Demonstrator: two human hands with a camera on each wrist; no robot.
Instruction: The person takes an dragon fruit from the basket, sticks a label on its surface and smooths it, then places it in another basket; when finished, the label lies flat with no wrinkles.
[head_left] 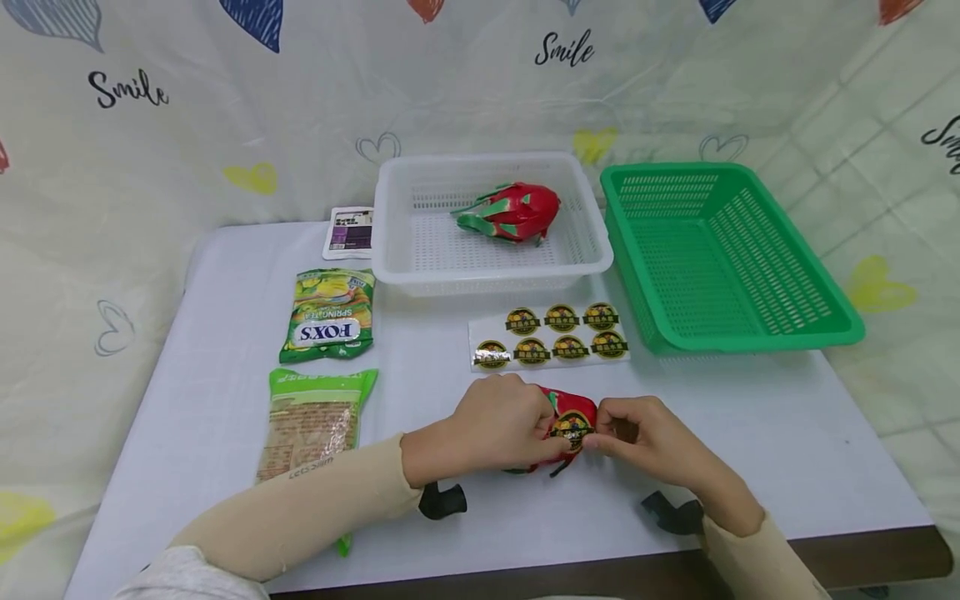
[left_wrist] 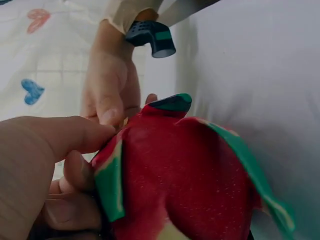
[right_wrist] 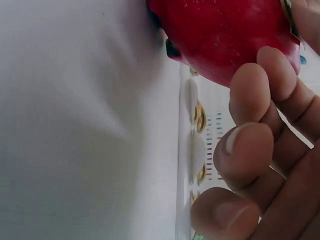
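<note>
A red dragon fruit (head_left: 579,402) with green scales lies on the table near the front, its leafy end mostly hidden under my left hand (head_left: 506,423). That hand grips the fruit from the left, thumb by a round black-and-gold sticker (head_left: 572,429) on its upper side. My right hand (head_left: 656,437) comes from the right and pinches the sticker's right edge between thumb and forefinger, close against the fruit. In the right wrist view the curled fingers (right_wrist: 250,92) touch the red skin. Behind the fruit lies a sheet of similar stickers (head_left: 551,337).
A second dragon fruit (head_left: 517,212) sits in the white basket (head_left: 491,279) at the back. To its right stands a green basket (head_left: 750,340). On the left lie a green candy bag (head_left: 327,312), a brown-and-green packet (head_left: 311,421) and a purple-and-white packet (head_left: 350,232).
</note>
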